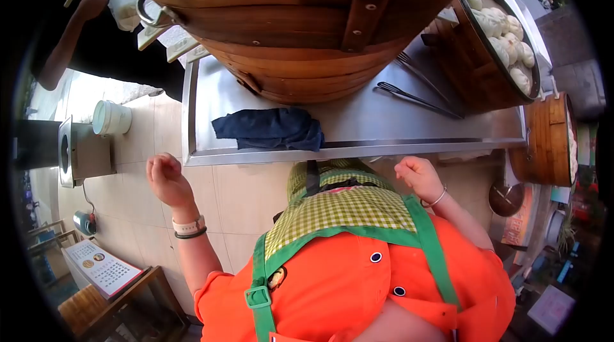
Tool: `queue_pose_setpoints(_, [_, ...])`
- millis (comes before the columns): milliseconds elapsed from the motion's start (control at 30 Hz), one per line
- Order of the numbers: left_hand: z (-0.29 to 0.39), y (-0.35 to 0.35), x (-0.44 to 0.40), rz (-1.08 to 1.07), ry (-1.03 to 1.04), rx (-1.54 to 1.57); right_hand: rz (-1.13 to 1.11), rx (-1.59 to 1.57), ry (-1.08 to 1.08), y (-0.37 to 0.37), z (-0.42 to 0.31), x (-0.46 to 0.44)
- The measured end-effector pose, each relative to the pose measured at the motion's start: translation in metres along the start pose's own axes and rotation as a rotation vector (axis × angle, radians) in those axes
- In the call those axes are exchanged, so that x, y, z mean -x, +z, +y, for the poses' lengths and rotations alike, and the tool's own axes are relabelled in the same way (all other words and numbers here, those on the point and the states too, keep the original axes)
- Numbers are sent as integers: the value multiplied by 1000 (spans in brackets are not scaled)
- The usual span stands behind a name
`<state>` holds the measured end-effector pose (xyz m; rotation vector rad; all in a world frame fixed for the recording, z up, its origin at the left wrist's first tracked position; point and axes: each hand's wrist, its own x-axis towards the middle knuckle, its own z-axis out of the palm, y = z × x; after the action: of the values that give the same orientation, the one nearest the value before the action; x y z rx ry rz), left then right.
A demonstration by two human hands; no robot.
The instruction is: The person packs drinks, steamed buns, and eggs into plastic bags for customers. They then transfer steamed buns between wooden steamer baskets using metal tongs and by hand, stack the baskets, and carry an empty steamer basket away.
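My left hand [165,179] is raised beside the left front corner of the steel table [352,131], its fingers curled into a loose fist with nothing showing in them. On the other side, my right hand [419,177] hovers just off the table's front edge, fingers also folded in and holding nothing visible. A crumpled dark blue cloth [268,128] lies on the table between them. Behind it stands a tall stack of wooden steamers [294,54]. Two pairs of dark metal tongs [419,99] rest to the right of the stack, touched by neither hand.
An open wooden steamer of buns [508,41] stands at the right, above another steamer [542,140]. Across the table at the left, another person's hand [94,1] is by a clear plastic bag [125,9]. A white bucket [112,118] and a calendar [101,267] are left.
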<state>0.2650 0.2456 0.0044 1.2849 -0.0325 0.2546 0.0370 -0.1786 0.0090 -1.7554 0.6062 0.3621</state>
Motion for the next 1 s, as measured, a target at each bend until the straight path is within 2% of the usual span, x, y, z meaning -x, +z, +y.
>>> queue_pose_setpoints(67, [-25, 34, 96, -201, -322, 109, -27, 16, 77, -7, 25, 9])
queue_pose_setpoints(100, [-41, 55, 135, -336, -425, 32, -12, -42, 102, -13, 43, 12])
queue_pose_setpoints(167, [-84, 95, 193, -413, -923, -106, -9, -90, 128, -30, 73, 23])
queue_pose_setpoints(233, [-153, 125, 240, -680, -1133, -173, -62, -113, 0, -48, 98, 34])
queue_pose_setpoints(267, [-187, 140, 262, -713, -1227, -129, -67, -116, -1, -60, 108, 42])
queue_pose_setpoints(333, [-255, 174, 297, -837, -1244, -282, -4, -59, 1, -88, 128, 67])
queue_pose_setpoints(367, [-334, 167, 319, -890, -1377, 196, 8, -70, 2, -103, 139, 80])
queue_pose_setpoints(433, [-400, 181, 337, -926, -1487, 683, 154, -97, 35, -129, 162, 108])
queue_pose_setpoints(467, [-390, 205, 338, -709, -1460, 720, 169, -101, 42, -136, 178, 123])
queue_pose_setpoints(533, [-361, 259, 345, -268, -1373, 792, 352, -238, 133, -149, 202, 154])
queue_pose_setpoints(600, [-340, 296, 360, 191, -1251, 836, 339, -252, 176, -157, 220, 181])
queue_pose_setpoints(633, [-356, 293, 368, 199, -1253, 841, 316, -285, 208, -160, 230, 190])
queue_pose_setpoints(700, [-386, 269, 380, 168, -1124, 699, 281, -337, 218, -165, 244, 202])
queue_pose_setpoints(800, [-370, 246, 389, 67, -1082, 440, 224, -362, 201, -170, 244, 203])
queue_pose_setpoints(967, [-319, 194, 422, 165, -1078, 201, 138, -238, 96, -179, 241, 178])
queue_pose_setpoints(1000, [-306, 176, 430, 189, -1140, 68, 107, -223, 65, -178, 238, 172])
